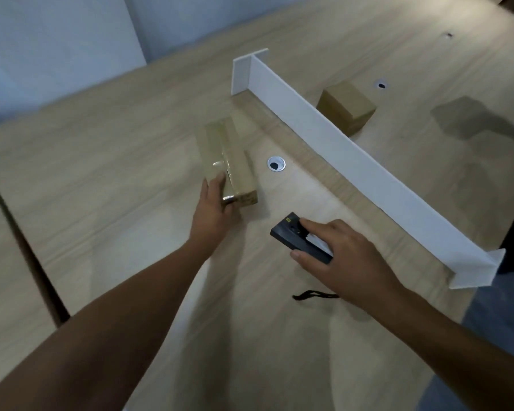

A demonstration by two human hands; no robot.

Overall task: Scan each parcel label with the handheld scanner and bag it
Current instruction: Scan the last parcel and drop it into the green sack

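A long brown cardboard parcel [229, 161] wrapped in clear tape lies on the wooden table [101, 161]. My left hand [212, 207] grips its near end, fingers curled round the corner. To the right, my right hand [344, 256] holds the flat black handheld scanner [294, 235], thumb at its near edge and index finger on top. The scanner sits low over the table, pointing up and to the left. A black wrist strap [312, 295] trails below my right hand. A second, cube-shaped brown parcel [346, 106] stands beyond the white divider.
A long white divider panel [353, 161] runs diagonally across the table from the far middle to the near right. A round cable grommet [276, 164] is set in the tabletop right of the long parcel. A blurred dark grey shape [469, 117] lies at the far right.
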